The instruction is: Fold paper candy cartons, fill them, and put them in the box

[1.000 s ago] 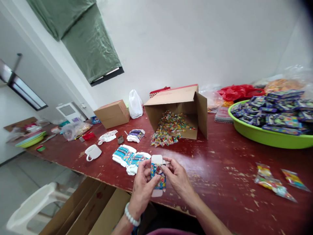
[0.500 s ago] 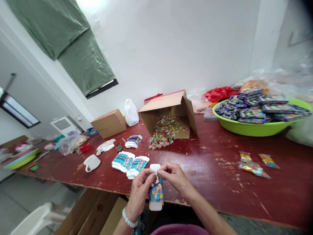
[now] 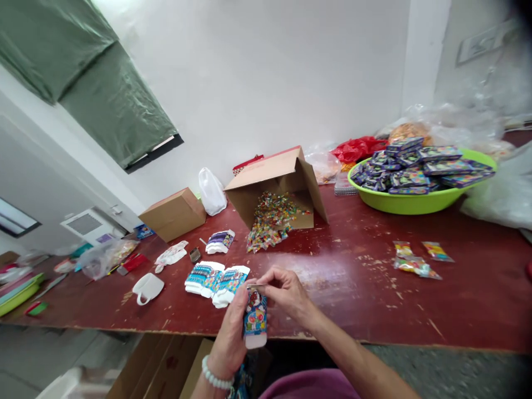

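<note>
A small blue printed carton [image 3: 255, 316] stands upright between my hands at the table's front edge, with a white flap hanging at its lower end. My left hand [image 3: 233, 327] wraps its left side, thumb along the edge. At the top, the fingers of my right hand [image 3: 286, 292] pinch the upper flap, which is folded over and seen nearly edge-on. Just beyond my left hand lie two stacks of flat blue cartons [image 3: 203, 278] with white flaps. A stack of flat purple cartons [image 3: 220, 241] is farther back.
A cardboard box [image 3: 266, 172] on its side spills wrapped candies [image 3: 272, 219]. Several small candy packets [image 3: 418, 267] lie to the right. Behind them is a green basin [image 3: 415, 206] heaped with filled purple cartons. A white mug [image 3: 150, 287] and a closed cardboard box [image 3: 177, 215] are left.
The carton's top flap stood up and now is bent over under my right fingers. My left hand has shifted down to grip the carton's side. The view has turned slightly right.
</note>
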A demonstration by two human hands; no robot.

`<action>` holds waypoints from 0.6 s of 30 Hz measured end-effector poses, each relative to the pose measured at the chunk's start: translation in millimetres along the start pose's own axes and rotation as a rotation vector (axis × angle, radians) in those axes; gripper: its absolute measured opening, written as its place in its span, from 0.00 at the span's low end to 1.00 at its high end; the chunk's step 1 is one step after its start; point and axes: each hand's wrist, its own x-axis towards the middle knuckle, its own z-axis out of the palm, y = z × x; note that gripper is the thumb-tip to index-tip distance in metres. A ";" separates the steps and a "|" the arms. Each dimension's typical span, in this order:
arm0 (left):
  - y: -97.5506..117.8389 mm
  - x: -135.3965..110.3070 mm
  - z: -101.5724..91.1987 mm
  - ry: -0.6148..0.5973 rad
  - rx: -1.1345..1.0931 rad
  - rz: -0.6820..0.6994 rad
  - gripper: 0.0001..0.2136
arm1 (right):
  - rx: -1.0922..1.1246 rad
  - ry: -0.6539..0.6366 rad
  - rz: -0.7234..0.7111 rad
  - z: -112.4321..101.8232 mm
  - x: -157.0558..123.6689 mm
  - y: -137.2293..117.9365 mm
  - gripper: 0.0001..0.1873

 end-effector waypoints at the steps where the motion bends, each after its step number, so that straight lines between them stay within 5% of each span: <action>1: -1.3 4.5 2.0 -0.013 -0.021 -0.071 0.23 | -0.081 -0.002 -0.041 -1.6 1.8 -0.2 0.06; 6: -5.8 30.5 8.1 0.081 0.005 -0.157 0.24 | -0.303 -0.109 -0.016 -16.2 14.9 -2.3 0.09; 18: -14.6 65.5 4.3 0.078 0.218 -0.164 0.26 | -0.367 -0.002 0.156 -21.7 40.2 21.7 0.06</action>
